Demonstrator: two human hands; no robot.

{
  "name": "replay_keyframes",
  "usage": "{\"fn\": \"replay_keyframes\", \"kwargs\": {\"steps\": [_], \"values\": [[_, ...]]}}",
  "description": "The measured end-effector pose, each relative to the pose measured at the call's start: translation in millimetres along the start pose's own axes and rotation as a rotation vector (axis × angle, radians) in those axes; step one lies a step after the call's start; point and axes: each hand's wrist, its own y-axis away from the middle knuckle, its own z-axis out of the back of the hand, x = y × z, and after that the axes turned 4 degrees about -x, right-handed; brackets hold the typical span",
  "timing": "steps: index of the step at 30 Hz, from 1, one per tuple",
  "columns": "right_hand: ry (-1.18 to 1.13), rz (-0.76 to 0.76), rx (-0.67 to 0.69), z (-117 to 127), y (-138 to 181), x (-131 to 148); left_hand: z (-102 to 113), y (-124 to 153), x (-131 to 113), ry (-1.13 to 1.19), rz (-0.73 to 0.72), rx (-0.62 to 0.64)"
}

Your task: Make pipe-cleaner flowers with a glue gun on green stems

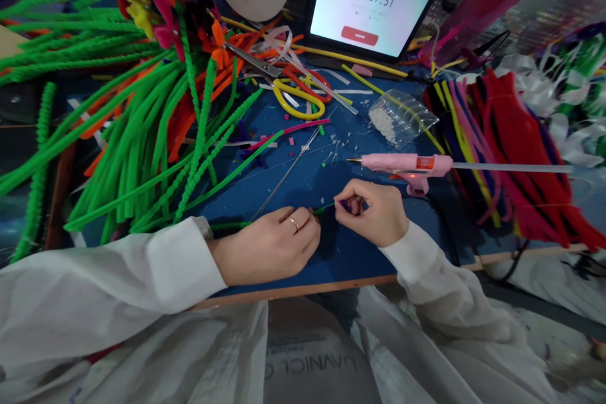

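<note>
Pinching a green pipe cleaner (326, 208) between both hands low on the blue tabletop (303, 177): left hand (269, 246) with fingers closed on the stem, right hand (372, 211) with fingers closed on a purple bit at its tip. Just beyond, a pink glue gun (407, 165). Reading "01:21:51" on the tablet (374, 0); mirrored lettering on the apron, unclear.
</note>
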Motion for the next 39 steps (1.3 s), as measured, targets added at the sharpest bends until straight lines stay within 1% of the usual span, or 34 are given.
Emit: {"fn": "replay_keyframes", "kwargs": {"steps": [9, 29, 39], "values": [[0.046, 0.074, -0.042, -1.6, 1.2, -0.5, -0.6, -0.7, 0.2, -0.010, -0.016, 0.008], [0.068, 0.081, -0.048, -3.8, 1.4, -1.9, 0.1, -0.1, -1.2, -0.016, -0.021, 0.008], [0.072, 0.117, -0.057, -5.1, 1.5, -0.3, 1.2, 0.4, -1.9, -0.018, -0.027, 0.023]]}}
